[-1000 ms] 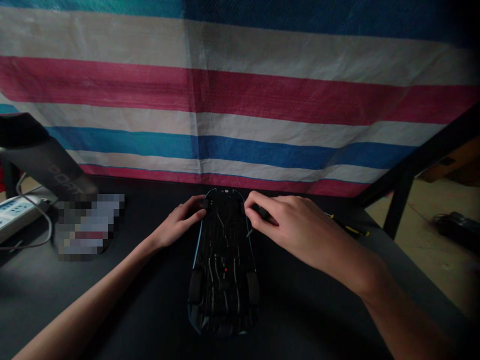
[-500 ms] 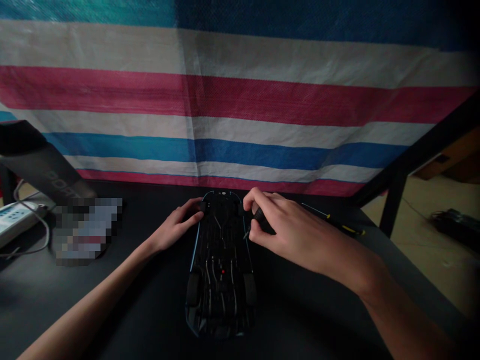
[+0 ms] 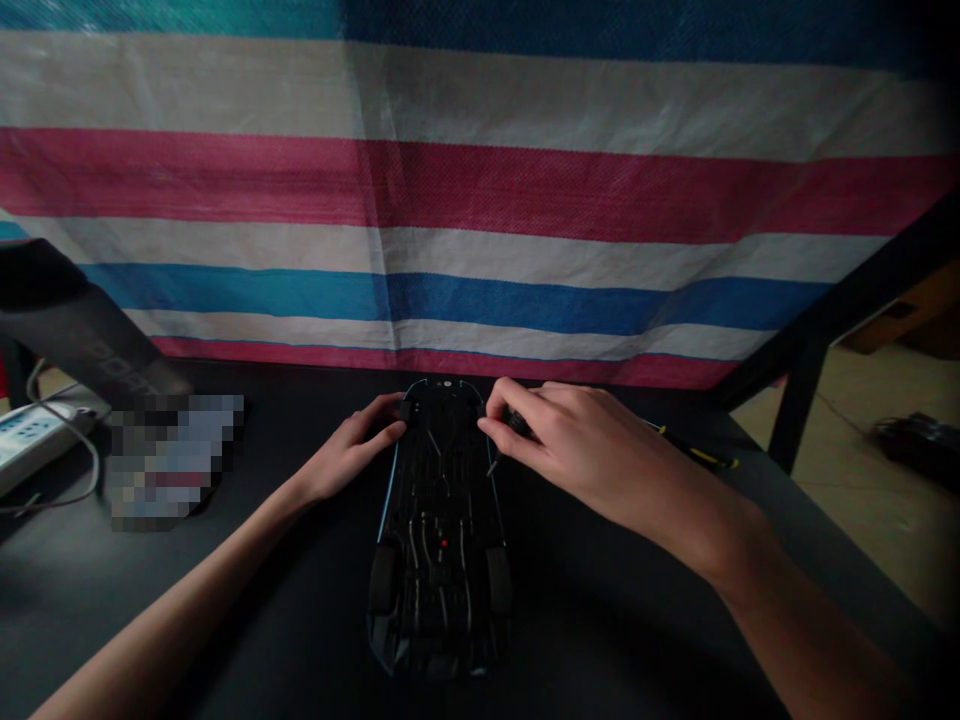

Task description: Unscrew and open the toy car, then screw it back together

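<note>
A toy car lies upside down on the dark table, its black underside facing up. My left hand rests at the car's far left side, thumb and fingers against the edge near the wheel. On the other side, my right hand is closed around a small dark tool with a black handle, mostly hidden by the fingers. A thin metal tip shows below the fingers, beside the car's right edge.
A black and yellow screwdriver lies behind my right wrist. At the left are a white power strip with a cable, a grey box-like object and a blurred-out item. A striped sheet hangs behind the table.
The fingers of my right hand have closed more tightly over the dark tool and shifted slightly toward the car. My left hand stays at the car's side.
</note>
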### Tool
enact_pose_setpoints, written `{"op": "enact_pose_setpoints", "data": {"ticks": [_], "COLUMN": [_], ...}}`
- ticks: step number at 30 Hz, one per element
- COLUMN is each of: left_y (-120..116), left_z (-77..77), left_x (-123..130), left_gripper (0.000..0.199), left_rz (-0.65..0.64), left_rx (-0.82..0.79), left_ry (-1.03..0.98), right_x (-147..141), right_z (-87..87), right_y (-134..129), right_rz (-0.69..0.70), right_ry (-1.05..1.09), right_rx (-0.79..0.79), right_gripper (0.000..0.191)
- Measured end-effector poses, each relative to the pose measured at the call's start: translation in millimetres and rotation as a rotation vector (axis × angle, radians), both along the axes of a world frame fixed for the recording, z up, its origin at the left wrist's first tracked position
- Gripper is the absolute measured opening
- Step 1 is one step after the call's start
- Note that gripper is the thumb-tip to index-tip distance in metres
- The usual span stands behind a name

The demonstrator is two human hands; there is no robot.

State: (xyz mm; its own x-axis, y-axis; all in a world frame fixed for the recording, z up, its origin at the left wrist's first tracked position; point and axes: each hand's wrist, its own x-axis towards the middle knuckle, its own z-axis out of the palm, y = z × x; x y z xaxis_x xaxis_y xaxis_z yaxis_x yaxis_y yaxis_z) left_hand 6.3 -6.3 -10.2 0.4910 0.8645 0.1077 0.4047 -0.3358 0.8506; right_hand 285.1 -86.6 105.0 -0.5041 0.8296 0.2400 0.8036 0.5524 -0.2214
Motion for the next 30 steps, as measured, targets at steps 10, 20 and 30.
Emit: {"op": "enact_pose_setpoints", "data": {"ticks": [10,20,30], "left_y": [-1.3,-3.6,-46.3], "left_z": [2.3,7.5,90.5], "left_x": [0.1,-2.1,57.9], "left_gripper": [0.051,0.056,0.041], "left_rz": [-0.022,0.002,-0.324], "left_rx": [0.001,-0.014,0.505], "left_ry": [-0.01,0.078,0.544], "right_x": [-1.0,-4.3,-0.1], "right_z": [-4.3,1.0,8.9], "right_y": [5.7,0.9,-6.3], "right_rz": [0.071,0.09,0.066], "right_ry": [0.081,0.069,0.096], "right_rx": [0.01,0.02,-0.118], "right_gripper": [0.012,0.009,0.013]}}
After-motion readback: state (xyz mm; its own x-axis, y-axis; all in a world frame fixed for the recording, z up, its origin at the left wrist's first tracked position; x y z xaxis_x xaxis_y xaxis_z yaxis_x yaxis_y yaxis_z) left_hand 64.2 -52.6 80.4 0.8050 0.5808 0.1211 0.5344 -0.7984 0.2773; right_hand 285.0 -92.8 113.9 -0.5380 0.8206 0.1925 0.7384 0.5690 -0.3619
